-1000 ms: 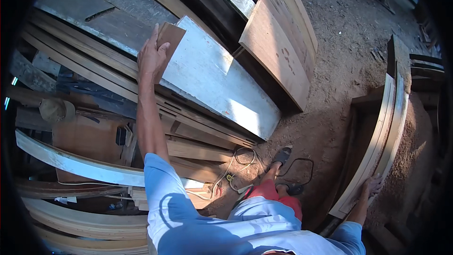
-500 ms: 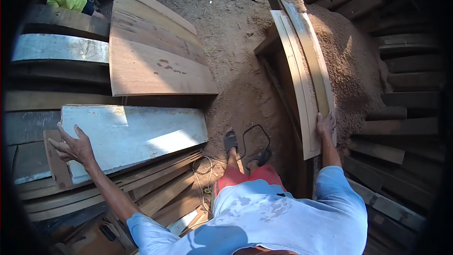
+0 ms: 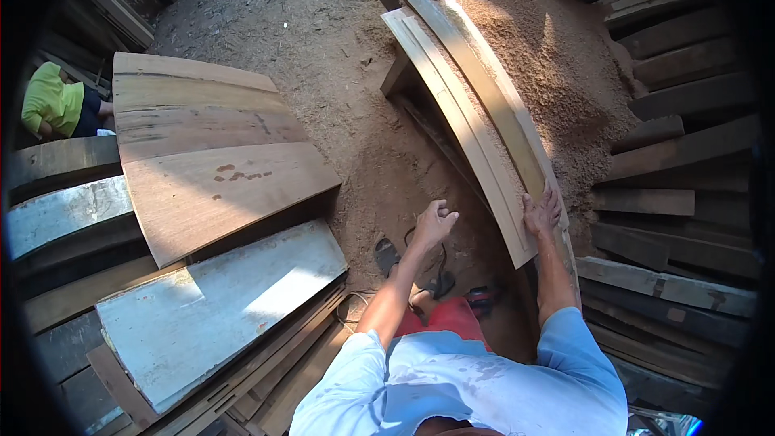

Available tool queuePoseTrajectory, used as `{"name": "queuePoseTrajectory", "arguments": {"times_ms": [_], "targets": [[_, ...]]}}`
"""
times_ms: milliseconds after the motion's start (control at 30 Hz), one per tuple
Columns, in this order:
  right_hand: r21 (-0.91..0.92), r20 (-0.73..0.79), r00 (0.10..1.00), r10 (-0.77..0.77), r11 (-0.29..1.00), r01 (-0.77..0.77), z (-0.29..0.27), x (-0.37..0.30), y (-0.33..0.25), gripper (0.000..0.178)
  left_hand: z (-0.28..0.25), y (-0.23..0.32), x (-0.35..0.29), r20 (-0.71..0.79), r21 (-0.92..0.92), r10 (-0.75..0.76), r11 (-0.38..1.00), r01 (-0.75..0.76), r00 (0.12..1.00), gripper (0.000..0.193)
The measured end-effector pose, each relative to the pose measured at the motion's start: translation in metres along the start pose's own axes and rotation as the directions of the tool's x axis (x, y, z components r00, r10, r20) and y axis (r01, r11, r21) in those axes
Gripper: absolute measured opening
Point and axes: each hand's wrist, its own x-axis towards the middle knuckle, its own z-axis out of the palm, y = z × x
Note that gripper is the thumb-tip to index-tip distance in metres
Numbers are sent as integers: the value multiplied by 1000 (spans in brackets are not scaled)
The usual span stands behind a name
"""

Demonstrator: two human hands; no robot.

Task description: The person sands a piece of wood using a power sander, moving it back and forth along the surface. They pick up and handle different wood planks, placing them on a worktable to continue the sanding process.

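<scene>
My right hand lies with its fingers spread on the near end of a long wooden bench, touching the tan board there. A pale, narrow plank runs alongside, left of that board. My left hand hangs in the air between the bench and the stacked boards on the left. Its fingers are loosely curled, and I see nothing in them. Sawdust lies in the strip between the plank and the board.
At left are a wide brown wooden panel and a whitish board on stacked timber. A sawdust heap rises right of the bench, with more planks beyond. A person in a yellow-green shirt is at far left. A cord lies by my sandals.
My left hand has come away from the whitish board's left end, swung right in front of me, and its fingers have curled. My right hand stays on the bench. The view has turned.
</scene>
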Motion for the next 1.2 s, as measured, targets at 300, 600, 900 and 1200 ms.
{"name": "queuePoseTrajectory", "arguments": {"times_ms": [300, 600, 900, 1200], "targets": [[20, 23, 1000, 19, 1000, -19, -2, -4, 7, 94, 137, 17, 45, 245, -315, -243, 896, 314, 938, 53], [91, 98, 991, -89, 993, 80, -20, -4, -6, 93, 152, -12, 58, -49, -246, -8, 969, -5, 999, 34], [334, -206, 971, 123, 941, -49, -3, -47, 184, 64, 155, 19, 45, 17, -483, 22, 876, -11, 1000, 33], [331, -246, 918, 310, 917, -221, 28, -129, 294, 55, 133, -9, 53, 118, -369, 103, 928, -53, 988, 33]]}}
